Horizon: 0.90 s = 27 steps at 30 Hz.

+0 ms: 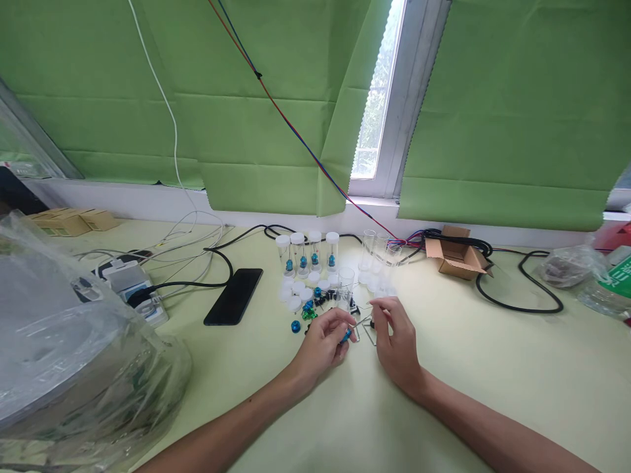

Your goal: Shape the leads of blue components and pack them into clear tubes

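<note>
Four capped clear tubes (332,253) with blue pieces inside look finished; open tubes (366,253), white caps (306,295) and loose blue fittings (295,326) on the surface (493,381) appear left. The left hand (323,341) pinches a blue fitting (346,336); the right hand (397,338) curls near a thin rod (363,321), its grip unclear.

On the table (493,387), I see the phone (233,297) left of the capped tubes (315,249). Loose caps (306,295) lie before them, the box (458,268) right.
</note>
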Tool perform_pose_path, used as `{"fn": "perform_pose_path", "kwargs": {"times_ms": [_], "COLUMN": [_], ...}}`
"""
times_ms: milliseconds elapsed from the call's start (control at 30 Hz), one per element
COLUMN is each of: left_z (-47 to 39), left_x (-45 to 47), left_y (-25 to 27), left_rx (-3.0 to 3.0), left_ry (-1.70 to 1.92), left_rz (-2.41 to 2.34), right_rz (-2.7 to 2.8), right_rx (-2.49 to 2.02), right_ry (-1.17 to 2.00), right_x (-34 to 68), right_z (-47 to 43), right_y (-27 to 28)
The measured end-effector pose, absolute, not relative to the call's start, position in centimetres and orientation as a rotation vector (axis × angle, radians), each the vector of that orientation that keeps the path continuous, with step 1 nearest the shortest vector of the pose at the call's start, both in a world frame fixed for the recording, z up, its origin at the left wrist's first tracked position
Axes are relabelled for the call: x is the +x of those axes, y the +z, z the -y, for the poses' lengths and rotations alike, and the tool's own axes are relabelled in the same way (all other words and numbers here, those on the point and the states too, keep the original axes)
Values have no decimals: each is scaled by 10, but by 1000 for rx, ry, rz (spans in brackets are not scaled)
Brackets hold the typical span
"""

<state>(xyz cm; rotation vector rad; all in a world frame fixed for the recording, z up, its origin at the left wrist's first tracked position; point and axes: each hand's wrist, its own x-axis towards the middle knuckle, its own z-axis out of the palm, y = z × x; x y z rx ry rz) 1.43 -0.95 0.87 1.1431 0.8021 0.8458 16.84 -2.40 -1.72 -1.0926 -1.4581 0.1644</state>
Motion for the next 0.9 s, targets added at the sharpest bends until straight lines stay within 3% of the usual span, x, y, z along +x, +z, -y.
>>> {"fn": "perform_pose_path", "kwargs": {"times_ms": [900], "left_z": [8], "left_x": [9], "left_y": [9], "left_rx": [908], "left_ry": [793], "left_rz": [-692], "right_rz": [1431], "right_rx": [-1172], "right_ry": [233], "right_x": [170], "right_z": [21], "right_y": [-18]}}
